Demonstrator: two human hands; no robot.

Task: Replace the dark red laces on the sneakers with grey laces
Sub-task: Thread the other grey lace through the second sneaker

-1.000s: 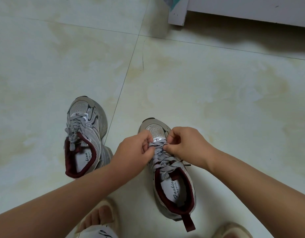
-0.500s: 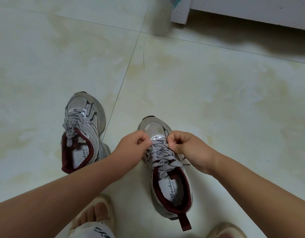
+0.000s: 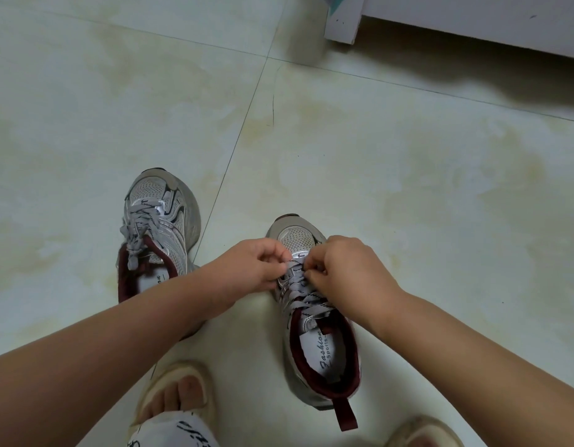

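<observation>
Lower centre of frame, both hands, left (image 3: 260,266) and right (image 3: 347,269), pinch the soft, limp grey lace (image 3: 298,279) near the sneaker (image 3: 314,317) toe, probably tightening; grip close to eyelets.

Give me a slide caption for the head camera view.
Both hands pinch the grey lace near the right sneaker's toe.

The left hand (image 3: 256,269) and right hand (image 3: 343,272) cover the lowest lace (image 3: 303,290) crossings on the right sneaker (image 3: 314,317), hiding their fingertips. The left forearm (image 3: 134,333) hides the other sneaker's (image 3: 160,227) heel. Both slippers (image 3: 176,395) are cut off below.
</observation>
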